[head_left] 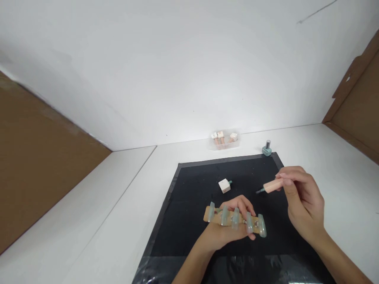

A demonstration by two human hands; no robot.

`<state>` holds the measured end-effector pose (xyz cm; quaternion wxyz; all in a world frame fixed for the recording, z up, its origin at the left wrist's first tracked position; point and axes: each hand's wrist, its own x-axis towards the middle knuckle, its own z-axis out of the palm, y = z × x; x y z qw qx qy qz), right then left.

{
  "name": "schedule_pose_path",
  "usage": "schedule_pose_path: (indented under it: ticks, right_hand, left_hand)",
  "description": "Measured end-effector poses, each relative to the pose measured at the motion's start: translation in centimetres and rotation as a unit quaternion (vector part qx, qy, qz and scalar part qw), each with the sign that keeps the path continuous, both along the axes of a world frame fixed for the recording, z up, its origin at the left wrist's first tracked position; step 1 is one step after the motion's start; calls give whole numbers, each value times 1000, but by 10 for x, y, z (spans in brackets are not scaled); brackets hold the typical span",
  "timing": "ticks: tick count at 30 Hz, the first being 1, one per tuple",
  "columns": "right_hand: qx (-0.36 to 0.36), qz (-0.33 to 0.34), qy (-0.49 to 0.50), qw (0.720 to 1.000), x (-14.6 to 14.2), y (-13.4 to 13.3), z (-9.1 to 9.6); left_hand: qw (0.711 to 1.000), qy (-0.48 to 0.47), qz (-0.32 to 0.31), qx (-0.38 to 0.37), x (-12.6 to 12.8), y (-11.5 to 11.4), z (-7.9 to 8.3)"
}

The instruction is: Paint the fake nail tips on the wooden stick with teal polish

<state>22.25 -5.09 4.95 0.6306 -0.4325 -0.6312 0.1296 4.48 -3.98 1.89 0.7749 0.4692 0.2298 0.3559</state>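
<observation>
My left hand (233, 234) is closed on a tan nail display strip (229, 219), held just above the black mat. Several pale green, glossy false nails (235, 218) stand side by side along it. In my right hand (304, 201), a small brush (272, 185) with a pink handle is pinched between thumb and fingers. Its dark, green-tinted tip points left, apart from the nails. Beyond my left hand, a white cube (224, 185) with a small green piece sticking out of one side lies on the mat.
A green nail polish bottle (267, 150) with a silver cap stands at the mat's far right corner. Behind the black mat (195, 185), a clear tray (225, 146) holds white cubes with pink handles. White wall and brown cardboard panels (44, 165) bound the table.
</observation>
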Motion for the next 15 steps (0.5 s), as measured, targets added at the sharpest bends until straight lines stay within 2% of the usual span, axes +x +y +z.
schedule_pose_path:
  ticks: [2, 4, 7, 10, 15]
  right_hand:
    - [43, -4, -130, 991, 5, 1, 2]
    - [65, 51, -258, 963, 8, 2, 6]
    - [61, 90, -376, 920, 10, 5, 11]
    - [39, 117, -420, 899, 9, 6, 12]
    - [-31, 183, -391, 902, 10, 5, 11]
  left_hand:
    - [1000, -6, -10, 0, 0, 0, 0]
    - [1000, -5, -17, -8, -1, -1, -1]
    - [1000, 3, -4, -29, -1, -1, -2]
    - [999, 6, 6, -43, -1, -1, -4]
    - [997, 51, 1, -54, -3, 1, -3]
